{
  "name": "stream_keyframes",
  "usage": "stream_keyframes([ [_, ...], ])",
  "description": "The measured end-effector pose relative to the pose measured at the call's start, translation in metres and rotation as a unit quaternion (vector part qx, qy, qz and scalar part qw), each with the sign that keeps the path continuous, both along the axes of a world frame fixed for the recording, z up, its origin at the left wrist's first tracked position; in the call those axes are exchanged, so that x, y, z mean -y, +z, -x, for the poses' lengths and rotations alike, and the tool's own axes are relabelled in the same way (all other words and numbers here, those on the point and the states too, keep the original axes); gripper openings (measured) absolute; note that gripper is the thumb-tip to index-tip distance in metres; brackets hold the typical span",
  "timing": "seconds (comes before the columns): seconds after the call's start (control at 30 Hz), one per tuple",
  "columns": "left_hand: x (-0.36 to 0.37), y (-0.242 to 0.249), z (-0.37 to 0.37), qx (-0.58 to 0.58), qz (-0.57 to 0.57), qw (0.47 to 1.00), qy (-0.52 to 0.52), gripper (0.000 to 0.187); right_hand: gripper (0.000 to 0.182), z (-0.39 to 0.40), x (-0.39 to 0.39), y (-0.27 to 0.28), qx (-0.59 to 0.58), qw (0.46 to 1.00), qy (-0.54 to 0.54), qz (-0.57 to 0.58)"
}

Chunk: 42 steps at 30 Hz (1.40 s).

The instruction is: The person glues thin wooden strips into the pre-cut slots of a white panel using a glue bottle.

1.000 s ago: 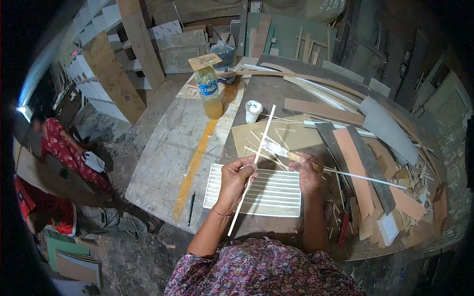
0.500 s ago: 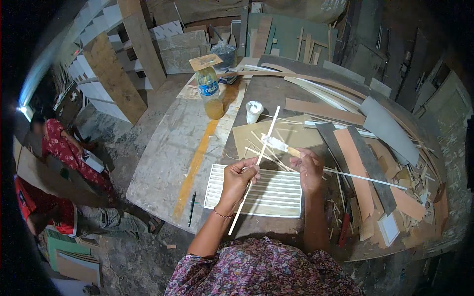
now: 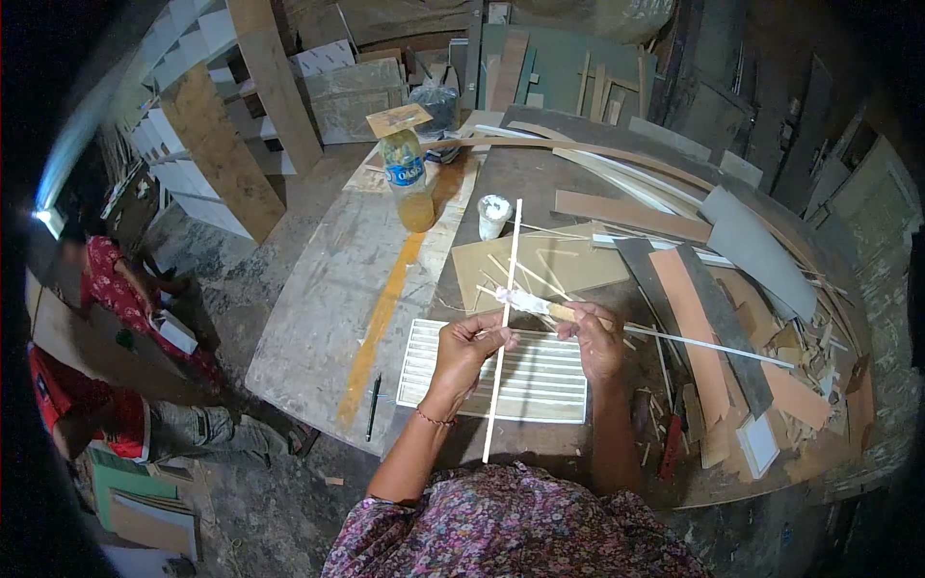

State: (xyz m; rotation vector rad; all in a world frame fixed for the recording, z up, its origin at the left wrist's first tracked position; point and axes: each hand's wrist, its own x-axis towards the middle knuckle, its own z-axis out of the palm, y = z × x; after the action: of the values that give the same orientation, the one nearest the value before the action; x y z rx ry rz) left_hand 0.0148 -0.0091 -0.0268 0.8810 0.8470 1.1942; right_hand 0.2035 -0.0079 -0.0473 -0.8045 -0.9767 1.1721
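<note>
My left hand point(image 3: 466, 354) pinches a thin pale wooden strip point(image 3: 497, 403), which stands nearly upright in view. In my right hand point(image 3: 594, 339) is a small wooden stick point(image 3: 560, 311) whose tip is coated in white paste point(image 3: 523, 301); the paste touches or nearly touches the strip. Beneath both hands lies a white-framed slatted panel point(image 3: 540, 379). Beyond them sit a white cup of paste point(image 3: 493, 217) and a brown board point(image 3: 568, 265) with thin sticks scattered on it.
A bottle of yellowish liquid point(image 3: 414, 188) stands at the back left. A pen point(image 3: 374, 408) lies left of the panel. Wooden strips and scraps point(image 3: 819, 371) cover the table's right side, near a red-handled tool point(image 3: 672, 448). Two people point(image 3: 125, 284) are on the left.
The strip in my left hand has turned more upright. My right hand, with the pasted stick, has moved slightly down, and the paste now sits lower along the strip.
</note>
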Motion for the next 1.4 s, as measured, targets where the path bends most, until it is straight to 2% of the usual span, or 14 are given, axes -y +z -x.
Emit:
stream_keyframes([
  [0.23, 0.0, -0.003, 0.004, -0.009, 0.012, 1.0, -0.006, 0.016, 0.028, -0.001, -0.004, 0.001, 0.005, 1.0, -0.01, 0.002],
  [0.43, 0.003, -0.004, 0.0, -0.031, 0.002, 1.0, 0.005, 0.013, 0.029, 0.002, -0.013, 0.013, 0.003, 0.996, -0.09, 0.015],
  [0.63, 0.001, -0.007, 0.002, 0.004, -0.023, 1.0, -0.004, 0.016, 0.03, 0.0, -0.005, 0.011, 0.036, 0.998, -0.033, 0.036],
  [0.73, 0.001, -0.007, 0.002, 0.028, -0.022, 0.999, -0.005, 0.018, 0.03, -0.002, -0.003, 0.004, 0.031, 0.999, 0.009, 0.001],
  [0.83, 0.004, -0.002, -0.002, 0.051, 0.0, 0.999, 0.012, 0.013, 0.029, -0.001, -0.002, 0.006, 0.022, 1.0, 0.01, 0.002],
  [1.13, 0.0, -0.009, 0.003, -0.021, -0.005, 1.0, -0.018, 0.014, 0.027, -0.004, -0.005, 0.001, 0.007, 1.0, -0.004, 0.016],
  [1.23, 0.002, -0.009, 0.001, -0.006, -0.01, 1.0, -0.003, 0.014, 0.027, 0.001, -0.003, 0.008, 0.003, 0.999, -0.045, 0.023],
  [1.4, 0.002, -0.004, -0.002, 0.009, -0.021, 1.0, 0.0, 0.012, 0.028, -0.001, -0.004, 0.009, 0.002, 0.999, -0.039, 0.017],
])
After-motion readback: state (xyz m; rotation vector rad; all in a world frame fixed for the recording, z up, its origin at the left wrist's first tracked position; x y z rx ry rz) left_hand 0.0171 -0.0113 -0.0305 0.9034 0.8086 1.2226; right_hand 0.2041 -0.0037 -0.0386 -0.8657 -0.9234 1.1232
